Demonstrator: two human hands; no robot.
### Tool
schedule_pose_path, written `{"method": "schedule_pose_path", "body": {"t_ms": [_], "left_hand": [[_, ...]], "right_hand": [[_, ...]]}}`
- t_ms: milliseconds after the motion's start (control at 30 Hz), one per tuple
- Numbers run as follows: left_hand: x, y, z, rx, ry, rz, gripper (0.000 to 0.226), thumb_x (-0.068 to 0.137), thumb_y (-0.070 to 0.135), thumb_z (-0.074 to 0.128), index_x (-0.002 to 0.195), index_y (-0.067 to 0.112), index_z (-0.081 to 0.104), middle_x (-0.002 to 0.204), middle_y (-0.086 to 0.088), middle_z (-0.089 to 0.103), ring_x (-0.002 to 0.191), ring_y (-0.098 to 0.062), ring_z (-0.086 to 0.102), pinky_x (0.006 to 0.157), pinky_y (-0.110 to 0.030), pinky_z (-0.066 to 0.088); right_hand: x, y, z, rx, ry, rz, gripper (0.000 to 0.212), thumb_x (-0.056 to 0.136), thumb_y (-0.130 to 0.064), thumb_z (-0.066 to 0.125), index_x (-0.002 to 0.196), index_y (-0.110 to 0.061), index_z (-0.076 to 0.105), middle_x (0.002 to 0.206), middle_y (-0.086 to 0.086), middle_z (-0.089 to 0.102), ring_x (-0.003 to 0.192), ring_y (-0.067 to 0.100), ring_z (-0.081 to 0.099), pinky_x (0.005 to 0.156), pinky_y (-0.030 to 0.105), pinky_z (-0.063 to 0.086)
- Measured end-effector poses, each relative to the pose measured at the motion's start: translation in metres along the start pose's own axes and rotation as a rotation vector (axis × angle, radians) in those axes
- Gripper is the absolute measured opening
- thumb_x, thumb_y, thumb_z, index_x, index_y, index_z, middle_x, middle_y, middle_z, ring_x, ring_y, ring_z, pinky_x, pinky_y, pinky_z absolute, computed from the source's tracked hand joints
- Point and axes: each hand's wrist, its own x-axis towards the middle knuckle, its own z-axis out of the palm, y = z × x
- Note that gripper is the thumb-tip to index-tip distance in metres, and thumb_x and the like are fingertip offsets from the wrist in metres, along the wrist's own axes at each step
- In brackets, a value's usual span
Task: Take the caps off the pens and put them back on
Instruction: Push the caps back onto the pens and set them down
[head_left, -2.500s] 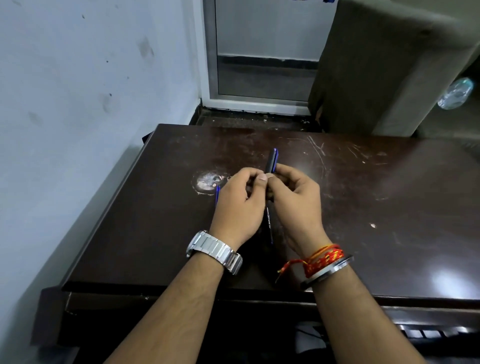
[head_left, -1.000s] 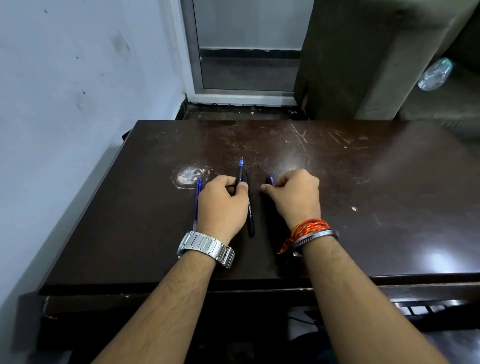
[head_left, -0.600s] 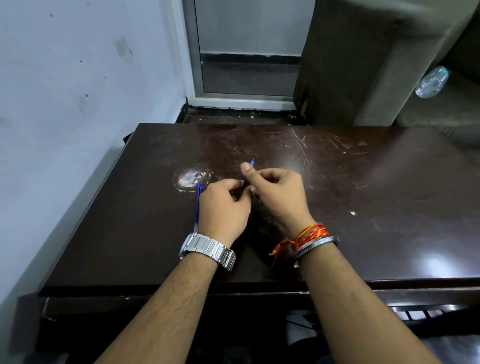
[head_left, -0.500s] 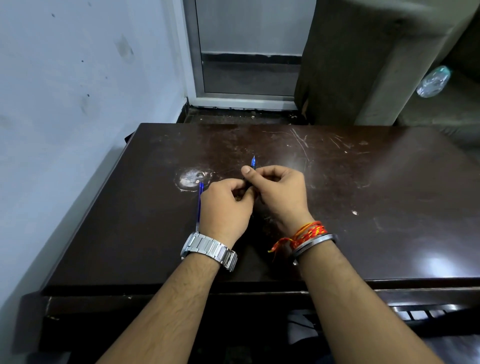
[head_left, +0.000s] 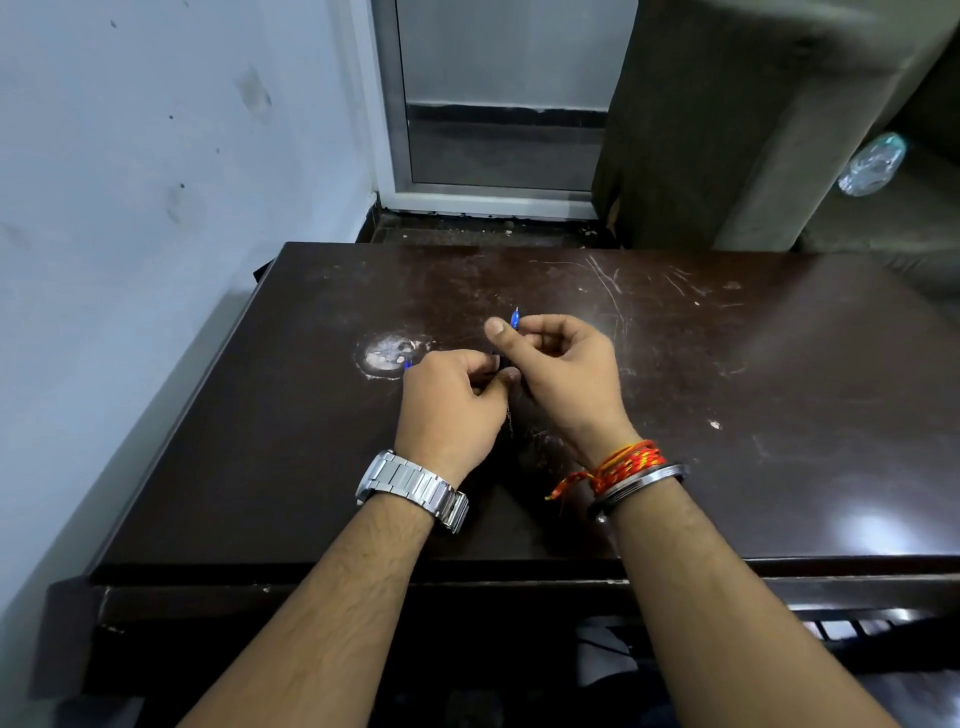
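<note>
On the far left I see the pale blue-grey painted wall (head_left: 130, 208), and beside it stands the dark brown glossy table (head_left: 779, 415) with many scratches. On the table there is a round whitish worn spot (head_left: 387, 353), and just at its right edge a short end of a thin blue pen (head_left: 407, 364) shows from behind the left hand (head_left: 452, 410). This hand carries a silver metal wristwatch (head_left: 413, 488); its fingers are curled and the thumb and forefinger pinch the upper end of a slim black pen (head_left: 509, 422). The barrel of this pen runs down between the two wrists, low over the table; I cannot tell if it touches the surface. The right hand (head_left: 569, 379) is close against the left one and pinches a small blue-pointed piece (head_left: 515, 318) that points away from me. Whether this is the cap or the pen's tip, I cannot tell. On the right wrist are an orange-red thread band (head_left: 623, 465) and a plain steel bangle (head_left: 639, 483). Far right, beyond the table, lies a clear plastic bottle (head_left: 872, 163).
</note>
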Motion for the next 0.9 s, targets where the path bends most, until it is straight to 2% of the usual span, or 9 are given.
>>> {"method": "schedule_pose_path", "body": {"t_ms": [100, 167, 233, 333, 500, 600, 667, 733, 900], "left_hand": [[-0.0007, 0.0006, 0.0004, -0.022, -0.006, 0.007, 0.01, 0.082, 0.012, 0.071, 0.082, 0.015, 0.08, 0.059, 0.014, 0.067, 0.059, 0.001, 0.064, 0.053, -0.005, 0.043], [-0.0002, 0.0003, 0.0007, -0.037, 0.003, 0.005, 0.01, 0.082, 0.013, 0.073, 0.086, 0.017, 0.081, 0.058, 0.022, 0.061, 0.059, 0.008, 0.063, 0.054, -0.003, 0.043], [0.0004, -0.0003, 0.0011, -0.044, 0.014, 0.006, 0.007, 0.082, 0.015, 0.074, 0.085, 0.017, 0.08, 0.057, 0.023, 0.06, 0.062, 0.005, 0.065, 0.054, -0.004, 0.043], [0.0011, -0.0016, 0.0018, -0.022, 0.015, 0.01, 0.006, 0.081, 0.017, 0.073, 0.08, 0.017, 0.079, 0.06, 0.012, 0.069, 0.061, -0.006, 0.066, 0.054, -0.012, 0.047], [0.0013, -0.0023, 0.0039, -0.046, 0.01, -0.008, 0.009, 0.082, 0.017, 0.073, 0.087, 0.02, 0.08, 0.067, 0.014, 0.072, 0.062, 0.0, 0.067, 0.055, -0.007, 0.046], [0.0015, -0.002, 0.0036, -0.022, 0.015, -0.001, 0.007, 0.081, 0.019, 0.073, 0.084, 0.018, 0.08, 0.062, 0.013, 0.07, 0.063, 0.0, 0.066, 0.052, -0.003, 0.041], [0.0008, -0.001, 0.0036, -0.015, 0.009, 0.012, 0.008, 0.082, 0.016, 0.072, 0.085, 0.018, 0.08, 0.062, 0.016, 0.068, 0.065, 0.001, 0.066, 0.053, -0.003, 0.041], [0.0003, 0.0, 0.004, -0.027, 0.007, -0.001, 0.01, 0.082, 0.016, 0.073, 0.088, 0.019, 0.08, 0.061, 0.019, 0.065, 0.066, 0.003, 0.066, 0.053, -0.003, 0.043], [0.0005, -0.0013, 0.0027, 0.014, 0.003, 0.018, 0.008, 0.081, 0.016, 0.072, 0.08, 0.018, 0.079, 0.058, 0.012, 0.067, 0.059, -0.002, 0.063, 0.052, -0.006, 0.042]], "right_hand": [[-0.0001, -0.001, 0.0013, 0.037, -0.017, -0.018, 0.012, 0.084, -0.012, 0.077, 0.092, -0.015, 0.069, 0.082, 0.008, 0.073, 0.063, 0.007, 0.066, 0.057, 0.02, 0.052], [0.0018, -0.0021, 0.0021, 0.089, -0.002, -0.01, 0.016, 0.089, -0.003, 0.065, 0.092, -0.018, 0.069, 0.075, 0.0, 0.073, 0.053, 0.0, 0.06, 0.05, 0.015, 0.046], [0.0036, -0.0013, 0.0016, 0.093, 0.026, -0.003, 0.013, 0.09, -0.008, 0.065, 0.099, -0.017, 0.069, 0.068, -0.008, 0.069, 0.05, -0.001, 0.056, 0.052, 0.018, 0.045], [0.0003, 0.0, 0.0018, 0.024, 0.016, -0.033, 0.025, 0.085, -0.021, 0.077, 0.106, -0.014, 0.066, 0.073, -0.006, 0.07, 0.053, 0.0, 0.062, 0.055, 0.018, 0.048], [0.0032, -0.0012, 0.003, 0.089, 0.047, -0.008, 0.019, 0.09, -0.007, 0.06, 0.102, -0.02, 0.065, 0.073, -0.006, 0.072, 0.052, -0.002, 0.059, 0.053, 0.018, 0.044], [0.0011, 0.0004, 0.0031, 0.044, 0.046, -0.019, 0.026, 0.085, -0.025, 0.075, 0.107, -0.019, 0.062, 0.075, -0.007, 0.067, 0.053, -0.002, 0.059, 0.057, 0.021, 0.047], [0.0004, 0.0004, 0.0035, 0.04, 0.032, -0.029, 0.025, 0.086, -0.016, 0.074, 0.106, -0.021, 0.06, 0.079, -0.001, 0.071, 0.054, 0.0, 0.06, 0.057, 0.022, 0.048], [0.0028, -0.0005, 0.0032, 0.094, 0.023, -0.016, 0.025, 0.088, -0.005, 0.062, 0.104, -0.024, 0.059, 0.079, 0.001, 0.075, 0.054, 0.0, 0.061, 0.054, 0.019, 0.046], [-0.0002, 0.0017, 0.004, 0.041, -0.001, -0.02, 0.031, 0.084, -0.023, 0.076, 0.108, -0.024, 0.056, 0.079, -0.005, 0.068, 0.061, 0.004, 0.062, 0.063, 0.025, 0.051]]}}
